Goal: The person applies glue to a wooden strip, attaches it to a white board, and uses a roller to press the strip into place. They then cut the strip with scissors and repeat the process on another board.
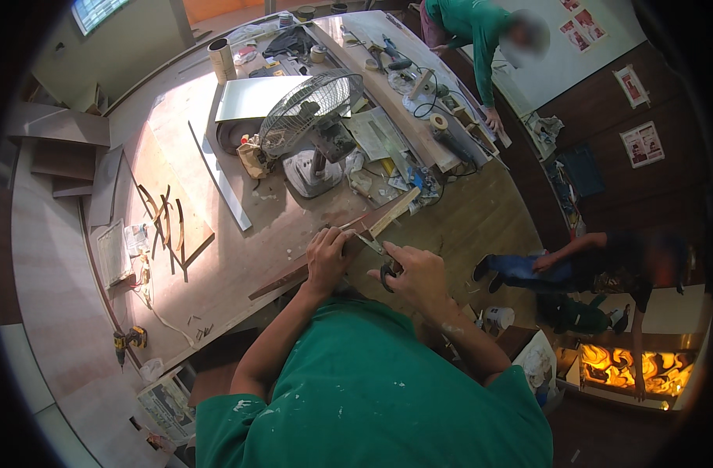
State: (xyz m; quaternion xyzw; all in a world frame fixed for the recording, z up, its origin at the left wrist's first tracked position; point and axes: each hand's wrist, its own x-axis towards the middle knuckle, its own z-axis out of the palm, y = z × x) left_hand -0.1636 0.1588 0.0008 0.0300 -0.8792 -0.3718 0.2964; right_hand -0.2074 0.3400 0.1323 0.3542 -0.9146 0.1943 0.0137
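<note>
My right hand (417, 271) grips black-handled scissors (380, 253), blades pointing up-left toward a thin dark wood strip (294, 277). My left hand (330, 256) presses down on that strip at the edge of the workbench (239, 257). A pale wooden stick (395, 210) lies just beyond the blade tips. I wear a green shirt spotted with white.
A table fan (313, 117) stands on the bench behind the hands, amid papers, tape rolls and tools. Curved wood strips (165, 218) lie at left; a yellow drill (128, 340) sits lower left. One person in green (473, 31) leans over the far table; another crouches (590, 269) at right.
</note>
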